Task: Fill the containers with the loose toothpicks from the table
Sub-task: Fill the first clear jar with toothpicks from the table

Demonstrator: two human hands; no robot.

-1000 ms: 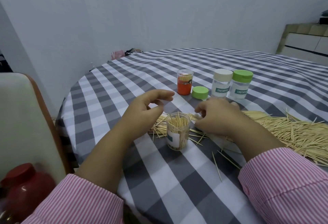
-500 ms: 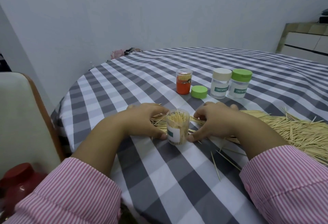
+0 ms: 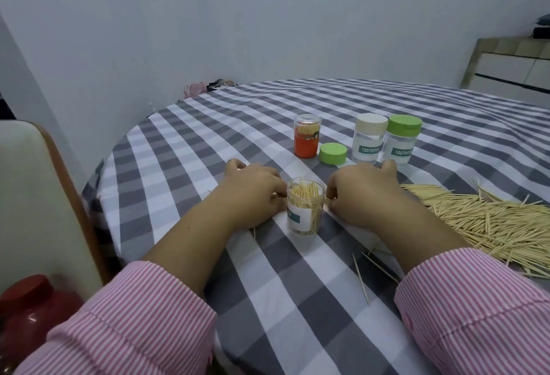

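Observation:
An open clear container (image 3: 305, 211), packed with upright toothpicks, stands on the checked tablecloth (image 3: 178, 166). My left hand (image 3: 253, 193) lies just left of it, my right hand (image 3: 363, 193) just right. Both have their fingers curled down by its rim. Toothpick ends show at my left fingertips; what lies under the hands is hidden. A big pile of loose toothpicks (image 3: 491, 220) spreads to the right. Behind stand an orange container (image 3: 307, 139), a beige-lidded container (image 3: 370, 142) and a green-lidded container (image 3: 402, 142), all closed.
A loose green lid (image 3: 333, 153) lies beside the orange container. Stray toothpicks (image 3: 361, 279) lie near my right sleeve. A chair back (image 3: 29, 196) and a red jar (image 3: 26, 309) are at the left, past the table's rounded edge. A cabinet (image 3: 512, 68) stands at the far right.
My left hand came down from the air to the table. Both hands drew in against the container's sides, covering the toothpicks that lay behind it.

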